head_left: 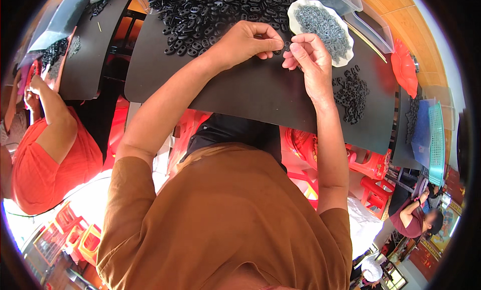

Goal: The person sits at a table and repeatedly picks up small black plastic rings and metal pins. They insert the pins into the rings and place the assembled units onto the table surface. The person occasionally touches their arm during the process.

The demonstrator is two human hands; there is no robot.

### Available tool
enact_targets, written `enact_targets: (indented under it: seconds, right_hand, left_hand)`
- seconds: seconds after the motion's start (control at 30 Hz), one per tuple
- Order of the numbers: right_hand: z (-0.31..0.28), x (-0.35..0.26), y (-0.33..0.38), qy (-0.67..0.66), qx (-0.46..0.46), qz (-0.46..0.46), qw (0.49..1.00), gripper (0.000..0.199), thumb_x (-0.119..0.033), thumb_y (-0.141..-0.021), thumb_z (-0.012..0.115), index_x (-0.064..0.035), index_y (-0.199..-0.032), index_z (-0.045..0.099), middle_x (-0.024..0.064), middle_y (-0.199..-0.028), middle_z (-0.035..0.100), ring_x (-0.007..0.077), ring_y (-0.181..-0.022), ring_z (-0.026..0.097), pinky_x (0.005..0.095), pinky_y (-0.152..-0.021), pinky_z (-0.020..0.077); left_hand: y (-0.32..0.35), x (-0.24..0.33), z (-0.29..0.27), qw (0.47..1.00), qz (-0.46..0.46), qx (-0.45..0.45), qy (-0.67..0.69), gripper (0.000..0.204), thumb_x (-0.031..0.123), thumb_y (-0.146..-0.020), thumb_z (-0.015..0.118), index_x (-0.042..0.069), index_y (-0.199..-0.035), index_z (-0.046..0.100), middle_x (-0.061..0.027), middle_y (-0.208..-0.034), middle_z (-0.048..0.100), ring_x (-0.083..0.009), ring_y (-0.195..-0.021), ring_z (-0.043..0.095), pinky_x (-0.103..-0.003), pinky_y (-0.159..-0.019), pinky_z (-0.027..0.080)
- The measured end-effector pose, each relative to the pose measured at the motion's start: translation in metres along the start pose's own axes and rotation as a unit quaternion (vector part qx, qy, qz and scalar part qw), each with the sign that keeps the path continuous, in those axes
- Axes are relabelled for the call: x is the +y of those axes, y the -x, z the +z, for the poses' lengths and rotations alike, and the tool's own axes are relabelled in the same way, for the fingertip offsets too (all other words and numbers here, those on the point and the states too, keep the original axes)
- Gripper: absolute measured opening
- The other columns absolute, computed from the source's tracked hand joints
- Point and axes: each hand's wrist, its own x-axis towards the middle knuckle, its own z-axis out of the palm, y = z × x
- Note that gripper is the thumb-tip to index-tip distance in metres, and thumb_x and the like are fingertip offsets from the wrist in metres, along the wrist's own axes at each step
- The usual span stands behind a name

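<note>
Above the dark table [270, 94], my left hand [243, 43] is closed in a pinch, thumb against forefinger, on a small black plastic piece [286, 46]. The fingers of my right hand [314, 64] meet at the other side of that piece, thumb and forefinger bent together; whatever they grip is too small to make out. Beyond both hands spreads a large heap of black oval pieces with holes [220, 14]. Beside my right hand stands a white scalloped dish [349, 48] full of tiny grey slender parts [323, 27].
A smaller pile of black pieces [352, 94] lies right of my right forearm. Clear plastic bins [338, 0] stand at the far edge. A red dish [403, 67] and a turquoise basket [437, 145] are farther right. Another person in orange-red [55, 155] sits at the left.
</note>
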Motion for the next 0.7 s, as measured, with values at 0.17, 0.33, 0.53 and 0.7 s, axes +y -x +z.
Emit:
enact_targets:
  seconds: [0.17, 0.33, 0.53, 0.7]
  right_hand:
    - [-0.001, 0.002, -0.001, -0.002, -0.006, -0.005, 1.0, 0.015, -0.013, -0.092, 0.063, -0.0036, -0.102, 0.058, 0.0066, -0.077, 0.066, 0.0119, -0.063, 0.063, 0.0216, -0.056, 0.0479]
    - [-0.008, 0.006, -0.001, -0.023, -0.032, 0.019, 0.999, 0.013, -0.013, -0.092, 0.063, -0.0033, -0.1, 0.059, 0.0073, -0.077, 0.066, 0.0126, -0.063, 0.064, 0.0222, -0.057, 0.049]
    - [-0.002, 0.003, 0.0, 0.004, -0.006, -0.022, 1.0, 0.012, -0.011, -0.093, 0.061, -0.0016, -0.1, 0.062, 0.0069, -0.082, 0.066, 0.0136, -0.069, 0.066, 0.0228, -0.059, 0.0508]
    - [0.003, 0.001, 0.001, 0.256, 0.054, -0.233, 0.937, 0.018, 0.002, -0.082, 0.067, -0.0032, -0.099, 0.064, 0.0056, -0.088, 0.065, 0.0147, -0.072, 0.066, 0.0255, -0.062, 0.0538]
  left_hand:
    - [0.0, -0.002, 0.002, 1.0, 0.0, 0.003, -0.003, 0.015, 0.02, -0.09, 0.067, 0.006, -0.093, 0.069, 0.0018, -0.078, 0.063, -0.0055, -0.07, 0.056, -0.02, -0.065, 0.047]
    - [-0.001, -0.002, 0.003, 1.0, 0.011, -0.011, -0.012, 0.013, 0.017, -0.089, 0.068, 0.004, -0.091, 0.07, 0.001, -0.078, 0.064, -0.0061, -0.07, 0.057, -0.021, -0.065, 0.048]
    - [-0.001, -0.002, 0.002, 1.0, -0.003, 0.018, 0.0, 0.012, 0.015, -0.088, 0.069, 0.004, -0.089, 0.07, 0.0003, -0.078, 0.065, -0.0064, -0.069, 0.057, -0.022, -0.065, 0.049]
    - [-0.001, -0.003, -0.003, 1.0, -0.003, 0.023, 0.009, 0.015, 0.019, -0.089, 0.069, 0.005, -0.092, 0.069, 0.0011, -0.079, 0.064, -0.0051, -0.07, 0.057, -0.02, -0.065, 0.048]
